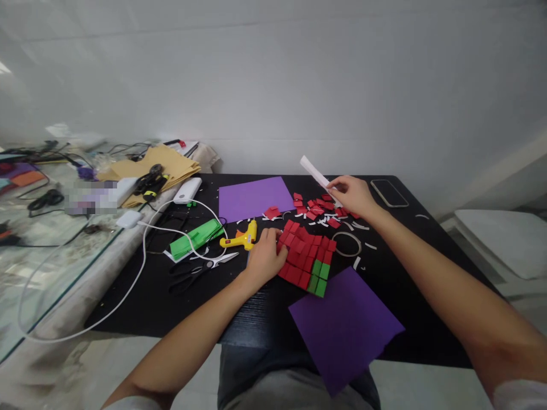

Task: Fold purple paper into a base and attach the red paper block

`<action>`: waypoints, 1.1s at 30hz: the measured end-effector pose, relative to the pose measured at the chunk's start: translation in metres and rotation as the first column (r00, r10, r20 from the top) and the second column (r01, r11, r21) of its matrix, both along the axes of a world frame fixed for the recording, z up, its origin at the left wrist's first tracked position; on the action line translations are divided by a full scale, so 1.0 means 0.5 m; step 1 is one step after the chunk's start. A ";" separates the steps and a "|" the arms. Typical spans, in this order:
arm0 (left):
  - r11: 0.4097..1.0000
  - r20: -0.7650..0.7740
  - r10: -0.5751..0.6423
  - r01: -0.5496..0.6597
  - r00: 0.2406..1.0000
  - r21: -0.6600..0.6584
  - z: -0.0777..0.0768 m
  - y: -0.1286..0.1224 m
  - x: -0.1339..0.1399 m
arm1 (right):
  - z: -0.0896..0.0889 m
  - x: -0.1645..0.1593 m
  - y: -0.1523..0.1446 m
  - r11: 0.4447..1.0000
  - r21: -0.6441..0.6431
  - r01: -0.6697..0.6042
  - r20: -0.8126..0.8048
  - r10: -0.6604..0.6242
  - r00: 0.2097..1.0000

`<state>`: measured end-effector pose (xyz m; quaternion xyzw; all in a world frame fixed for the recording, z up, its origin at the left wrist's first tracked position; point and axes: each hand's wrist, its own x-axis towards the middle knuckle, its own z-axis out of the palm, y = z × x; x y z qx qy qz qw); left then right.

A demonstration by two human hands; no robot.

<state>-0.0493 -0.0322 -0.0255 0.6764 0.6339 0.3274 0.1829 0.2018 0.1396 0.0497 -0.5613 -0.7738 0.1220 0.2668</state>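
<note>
In front of me lies a piece covered in small red and green paper squares (305,256), mostly red, with green ones at its near right corner. My left hand (269,255) grips its left edge, fingers curled and thumb on the squares. Farther right, my right hand (352,196) pinches a white paper strip (314,169) that slants up to the left. Loose red squares (316,208) and white paper scraps (329,220) are scattered below that hand. A yellow glue gun (241,239) lies just left of my left hand.
Purple sheets lie at the back (252,199) and over the front edge (346,327) of the black table. A tape ring (359,245) and a phone (388,193) are on the right. Scissors (200,270), green paper (196,238) and a white cable (143,262) occupy the left.
</note>
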 end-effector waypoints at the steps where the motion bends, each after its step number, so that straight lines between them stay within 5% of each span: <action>1: 1.000 0.015 0.007 -0.007 1.000 0.003 0.001 -0.001 0.000 | 0.004 0.000 -0.020 1.000 -0.015 -0.003 -0.064 0.002 0.998; 2: 1.000 0.033 0.012 -0.012 0.999 0.007 0.002 -0.001 0.000 | 0.006 -0.002 -0.043 0.999 -0.037 -0.013 -0.154 0.007 0.988; 3: 1.000 0.056 0.017 -0.017 0.998 0.013 0.003 0.000 -0.001 | 0.006 -0.006 -0.070 0.990 -0.122 -0.074 -0.405 0.018 0.914; 5: 0.999 0.118 0.020 -0.024 0.993 0.028 0.006 0.005 -0.006 | 0.000 -0.017 -0.130 0.927 -0.263 -0.268 -0.722 -0.005 0.692; 8: 0.999 0.238 -0.010 -0.001 0.971 0.045 0.015 0.019 -0.017 | -0.018 -0.041 -0.212 0.842 -0.342 -0.418 -0.828 -0.061 0.557; 11: 0.991 0.490 -0.132 0.131 0.862 0.037 0.028 0.030 -0.027 | -0.038 -0.062 -0.262 0.835 -0.348 -0.427 -0.810 -0.038 0.585; 14: 0.966 0.809 -0.173 0.255 0.561 0.030 0.039 0.030 -0.029 | -0.055 -0.077 -0.281 0.809 -0.358 -0.467 -0.796 -0.003 0.606; 16: 0.967 0.876 -0.129 0.255 0.464 0.008 0.043 0.025 -0.027 | -0.063 -0.084 -0.285 0.793 -0.365 -0.487 -0.791 0.012 0.612; 21: 0.962 0.881 -0.109 0.272 0.459 -0.022 0.044 0.020 -0.024 | -0.074 -0.094 -0.294 0.797 -0.358 -0.487 -0.777 0.034 0.628; 27: 0.949 0.871 -0.162 0.314 0.463 0.010 0.039 0.021 -0.032 | -0.067 -0.090 -0.308 0.850 -0.322 -0.417 -0.627 0.139 0.766; 33: 0.937 0.853 -0.170 0.350 0.494 -0.016 0.046 0.022 -0.034 | -0.049 -0.072 -0.320 0.899 -0.239 -0.368 -0.538 0.192 0.820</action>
